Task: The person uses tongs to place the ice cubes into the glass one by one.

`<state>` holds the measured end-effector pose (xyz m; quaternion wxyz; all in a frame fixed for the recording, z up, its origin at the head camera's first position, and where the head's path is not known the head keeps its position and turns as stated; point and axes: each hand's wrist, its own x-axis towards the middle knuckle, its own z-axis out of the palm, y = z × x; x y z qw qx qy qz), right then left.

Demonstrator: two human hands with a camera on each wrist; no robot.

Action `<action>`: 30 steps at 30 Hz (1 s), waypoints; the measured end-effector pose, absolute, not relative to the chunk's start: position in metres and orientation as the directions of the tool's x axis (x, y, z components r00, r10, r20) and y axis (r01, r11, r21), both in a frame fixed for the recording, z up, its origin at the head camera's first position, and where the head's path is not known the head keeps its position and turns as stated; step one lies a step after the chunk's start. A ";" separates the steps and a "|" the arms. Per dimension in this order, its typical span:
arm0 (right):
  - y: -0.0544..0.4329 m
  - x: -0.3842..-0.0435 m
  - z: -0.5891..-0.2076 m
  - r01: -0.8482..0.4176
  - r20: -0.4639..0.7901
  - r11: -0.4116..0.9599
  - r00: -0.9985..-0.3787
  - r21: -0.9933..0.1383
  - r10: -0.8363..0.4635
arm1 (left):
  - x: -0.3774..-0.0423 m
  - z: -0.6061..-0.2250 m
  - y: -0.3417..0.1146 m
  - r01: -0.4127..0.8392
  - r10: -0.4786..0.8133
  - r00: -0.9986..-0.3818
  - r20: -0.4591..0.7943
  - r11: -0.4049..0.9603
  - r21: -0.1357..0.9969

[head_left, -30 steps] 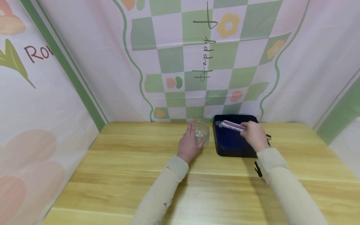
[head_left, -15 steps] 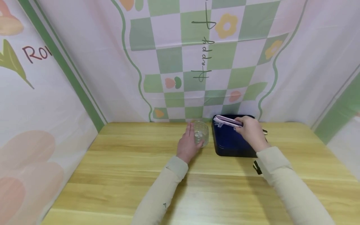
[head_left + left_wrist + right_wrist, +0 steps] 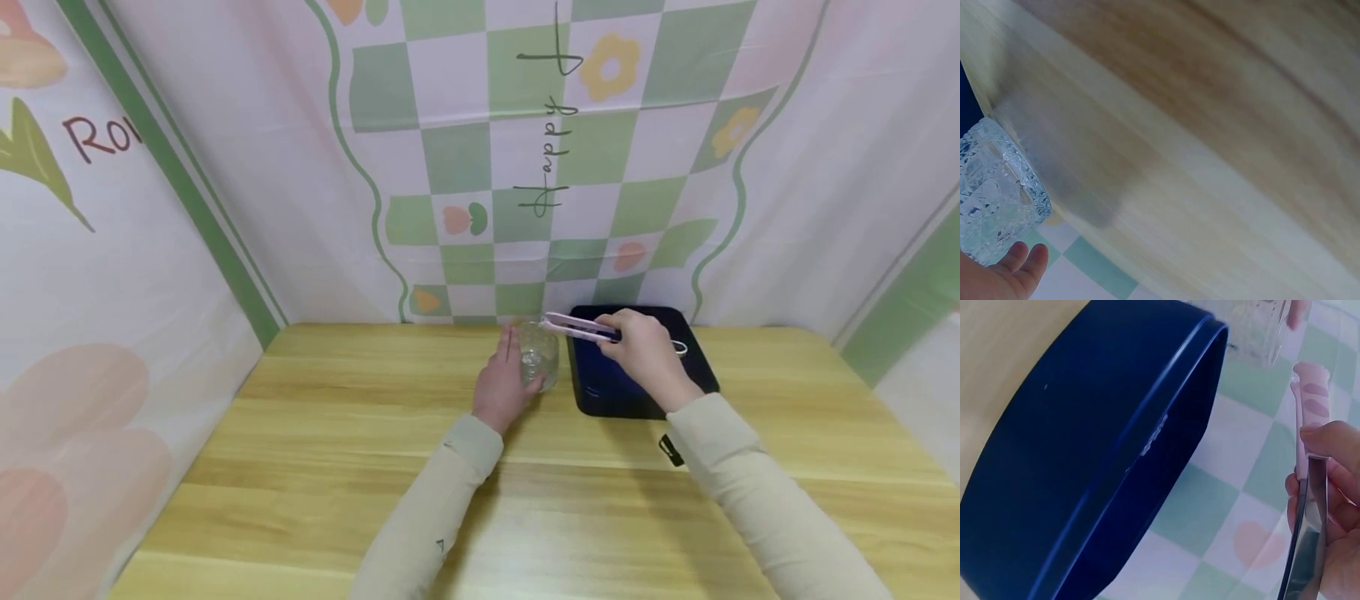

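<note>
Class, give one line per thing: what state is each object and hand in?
Glass: upright on the table, contents unclear
Tongs: raised, pointing toward the glass
Blue box: resting on the table
Left hand: holding the glass
Right hand: gripping the tongs

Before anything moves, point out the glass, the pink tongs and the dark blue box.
Glass (image 3: 994,197), left wrist view: its patterned side wall.
Pink tongs (image 3: 1316,412), right wrist view: the pink end of one arm.
Dark blue box (image 3: 1079,425), right wrist view: its outer side wall.
</note>
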<state>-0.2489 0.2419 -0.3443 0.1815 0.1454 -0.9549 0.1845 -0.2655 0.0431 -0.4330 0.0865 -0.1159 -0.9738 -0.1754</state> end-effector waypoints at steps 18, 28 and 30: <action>0.225 -0.246 -0.349 -0.357 0.316 0.882 -0.913 -0.308 -0.260 | -0.268 -0.434 0.044 0.263 0.201 -0.958 0.205 0.899 0.349; 0.224 -0.247 -0.350 -0.341 0.247 0.895 -0.929 -0.288 -0.275 | -0.270 -0.437 0.044 0.272 0.198 -0.951 0.239 0.902 0.335; 0.223 -0.248 -0.350 -0.340 0.244 0.895 -0.930 -0.288 -0.275 | -0.270 -0.437 0.044 0.272 0.198 -0.951 0.238 0.901 0.338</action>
